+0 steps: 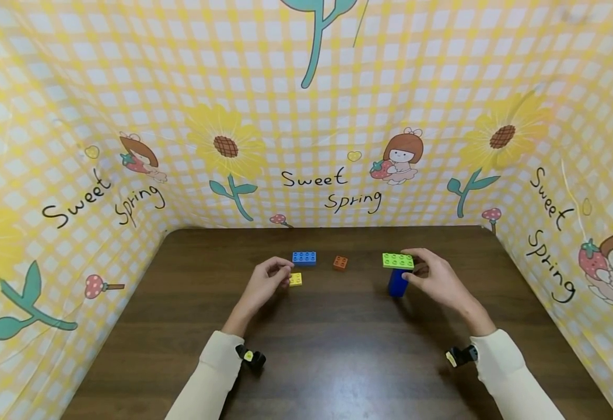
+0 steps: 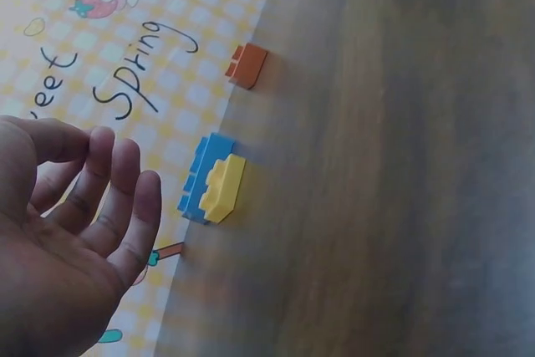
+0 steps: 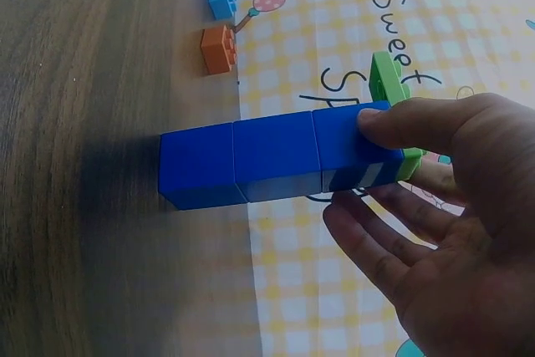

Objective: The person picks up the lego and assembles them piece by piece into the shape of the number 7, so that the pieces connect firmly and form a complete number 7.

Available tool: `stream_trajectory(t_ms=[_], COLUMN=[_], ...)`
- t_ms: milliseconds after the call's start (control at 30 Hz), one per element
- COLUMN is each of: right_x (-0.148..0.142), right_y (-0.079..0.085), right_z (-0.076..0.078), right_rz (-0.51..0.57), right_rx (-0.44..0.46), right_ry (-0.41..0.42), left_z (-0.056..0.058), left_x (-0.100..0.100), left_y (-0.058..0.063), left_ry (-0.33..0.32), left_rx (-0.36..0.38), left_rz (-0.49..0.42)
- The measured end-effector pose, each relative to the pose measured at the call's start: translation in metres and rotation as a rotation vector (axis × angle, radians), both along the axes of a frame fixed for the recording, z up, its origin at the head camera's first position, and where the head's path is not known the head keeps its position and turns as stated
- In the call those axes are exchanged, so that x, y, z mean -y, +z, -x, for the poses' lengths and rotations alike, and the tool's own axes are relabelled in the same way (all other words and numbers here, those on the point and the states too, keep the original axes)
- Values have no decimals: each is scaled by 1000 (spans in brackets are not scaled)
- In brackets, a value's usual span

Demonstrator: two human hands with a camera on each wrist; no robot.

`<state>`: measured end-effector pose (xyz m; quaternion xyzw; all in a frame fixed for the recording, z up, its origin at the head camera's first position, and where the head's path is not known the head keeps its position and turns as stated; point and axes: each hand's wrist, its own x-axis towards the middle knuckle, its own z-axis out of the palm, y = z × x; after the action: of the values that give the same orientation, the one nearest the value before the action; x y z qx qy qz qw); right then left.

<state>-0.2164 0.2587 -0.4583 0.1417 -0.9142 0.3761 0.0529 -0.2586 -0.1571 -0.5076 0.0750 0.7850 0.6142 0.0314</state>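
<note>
A tower (image 1: pixel 398 282) of 3 dark blue blocks (image 3: pixel 276 156) stands upright at the right, topped by a lime green 2x4 toy brick (image 1: pixel 398 260) that overhangs it. My right hand (image 1: pixel 439 280) grips the tower near its top, thumb on the near face of the uppermost blue block. At the left, my left hand (image 1: pixel 264 286) hovers beside a small yellow brick (image 1: pixel 296 279), its fingers loosely bent and nothing between them. In the left wrist view that yellow brick (image 2: pixel 224 189) lies apart from the fingertips.
Behind the yellow brick lies a blue 2x4 brick (image 1: pixel 304 258). An orange-brown 2x2 brick (image 1: pixel 340 262) sits between it and the tower. Checkered cloth (image 1: pixel 316 140) hangs along the back and both sides of the dark wooden table (image 1: pixel 332 350).
</note>
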Motion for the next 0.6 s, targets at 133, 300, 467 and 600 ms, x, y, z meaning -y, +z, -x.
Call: stream_trajectory(t_ms=[133, 300, 467, 600], right_x=[0, 4, 20, 43], right_y=[3, 12, 25, 32], right_z=[-2, -7, -13, -19], right_rz=[-2, -11, 27, 98], right_rx=[-39, -215, -450, -550], right_ry=[6, -3, 20, 93], left_z=[9, 18, 24, 27], left_x=[1, 3, 5, 6], left_y=[2, 4, 6, 4], left_ry=[2, -13, -8, 0], left_rx=[-22, -65, -86, -96], left_rz=[21, 44, 92, 127])
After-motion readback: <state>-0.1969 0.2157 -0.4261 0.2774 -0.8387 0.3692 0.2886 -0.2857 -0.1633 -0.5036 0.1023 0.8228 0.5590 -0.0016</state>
